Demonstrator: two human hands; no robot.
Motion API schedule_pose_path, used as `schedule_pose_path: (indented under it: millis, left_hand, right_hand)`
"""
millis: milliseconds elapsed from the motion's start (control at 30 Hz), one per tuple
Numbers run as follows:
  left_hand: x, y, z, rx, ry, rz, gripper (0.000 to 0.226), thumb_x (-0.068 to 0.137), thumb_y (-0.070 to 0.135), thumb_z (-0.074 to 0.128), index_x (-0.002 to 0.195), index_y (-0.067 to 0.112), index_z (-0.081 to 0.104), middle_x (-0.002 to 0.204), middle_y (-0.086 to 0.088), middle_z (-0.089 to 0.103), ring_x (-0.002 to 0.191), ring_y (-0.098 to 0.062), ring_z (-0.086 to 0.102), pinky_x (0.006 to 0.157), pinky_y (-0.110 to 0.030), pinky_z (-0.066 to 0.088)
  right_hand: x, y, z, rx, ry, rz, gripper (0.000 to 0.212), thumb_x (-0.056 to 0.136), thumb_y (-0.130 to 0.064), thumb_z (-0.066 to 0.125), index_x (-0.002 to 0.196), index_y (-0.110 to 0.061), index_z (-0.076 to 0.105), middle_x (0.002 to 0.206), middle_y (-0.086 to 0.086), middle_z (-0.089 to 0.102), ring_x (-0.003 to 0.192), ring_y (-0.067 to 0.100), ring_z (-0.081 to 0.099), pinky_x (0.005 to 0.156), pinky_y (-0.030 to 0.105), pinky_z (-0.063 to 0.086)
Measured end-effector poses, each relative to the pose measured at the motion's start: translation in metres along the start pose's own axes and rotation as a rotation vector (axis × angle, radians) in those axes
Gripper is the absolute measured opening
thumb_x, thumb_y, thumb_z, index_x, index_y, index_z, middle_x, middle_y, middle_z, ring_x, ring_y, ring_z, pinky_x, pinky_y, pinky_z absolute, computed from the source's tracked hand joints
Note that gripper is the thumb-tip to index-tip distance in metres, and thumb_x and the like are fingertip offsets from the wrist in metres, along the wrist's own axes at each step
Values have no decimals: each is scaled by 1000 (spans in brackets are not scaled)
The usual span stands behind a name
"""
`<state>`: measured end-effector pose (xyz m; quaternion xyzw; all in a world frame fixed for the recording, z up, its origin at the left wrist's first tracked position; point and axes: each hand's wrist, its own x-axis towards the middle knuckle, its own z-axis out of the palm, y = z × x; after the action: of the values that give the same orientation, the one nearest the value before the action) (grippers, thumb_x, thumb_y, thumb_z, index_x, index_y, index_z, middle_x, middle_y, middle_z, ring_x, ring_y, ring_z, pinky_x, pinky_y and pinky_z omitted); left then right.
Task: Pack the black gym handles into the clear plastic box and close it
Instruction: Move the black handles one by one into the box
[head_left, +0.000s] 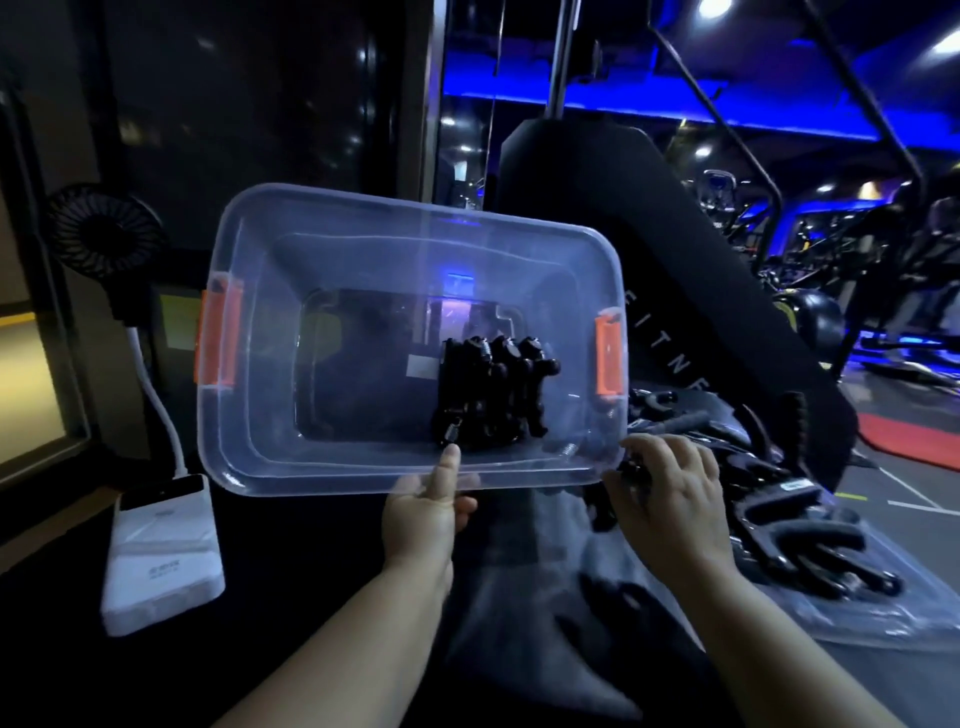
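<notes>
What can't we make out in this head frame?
Head view:
- Black gym handles inside the clear plastic box: count lost, dark and overlapping.
- Right hand: its own back hides whether the fingers grip anything.
- Loose black handle pile right of the box: too dark and blurred to count.

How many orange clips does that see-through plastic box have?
2: one orange plastic clip on the left end of the clear plastic box, the other on its right end. Both long sides show none.
</notes>
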<state>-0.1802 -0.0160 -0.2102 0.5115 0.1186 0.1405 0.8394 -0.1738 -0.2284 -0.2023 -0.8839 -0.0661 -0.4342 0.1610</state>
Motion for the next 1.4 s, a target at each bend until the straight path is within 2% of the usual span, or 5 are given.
schedule_pose_path:
  millis: [167, 333, 500, 800, 1400]
  left_hand:
    - [-9, -2, 2, 21, 40, 24, 23, 86, 33, 66, 83, 14, 53, 77, -1, 72, 57, -9, 58, 59, -22, 45]
    - [-14, -5, -1, 51, 1, 46, 23, 89, 33, 62, 90, 12, 54, 84, -1, 71, 63, -9, 58, 62, -22, 46]
    - [-14, -9, -2, 67, -29, 60, 27, 92, 33, 58, 102, 9, 52, 88, -3, 72, 61, -8, 59, 61, -21, 46]
    - [-11, -14, -4, 90, -37, 67, 41, 93, 34, 57, 117, 1, 52, 86, 1, 72, 57, -4, 58, 58, -19, 45]
    - [-11, -15, -3, 81, -45, 93, 29, 93, 33, 56, 105, 8, 51, 84, 1, 72, 59, -6, 56, 60, -20, 44]
  right_hand:
    - [-16, 33, -20, -234, -157, 138, 38, 81, -45, 64, 113, -25, 63, 117, 5, 57, 115, 29, 43, 93, 45, 34]
    - [-35, 51, -28, -365, -359, 339, 47, 89, -58, 42, 129, -34, 46, 138, -2, 41, 134, 20, 22, 111, 46, 9]
    - [-38, 56, -35, -371, -360, 513, 57, 87, -62, 42, 132, -27, 43, 147, 7, 34, 140, 25, 16, 111, 54, 8]
    - [-40, 58, -42, -360, -385, 497, 59, 86, -66, 40, 131, -29, 46, 141, 5, 40, 139, 24, 17, 104, 49, 22]
    - [-34, 59, -41, -373, -427, 527, 72, 77, -77, 38, 133, -31, 43, 138, 5, 39, 134, 25, 19, 98, 52, 30]
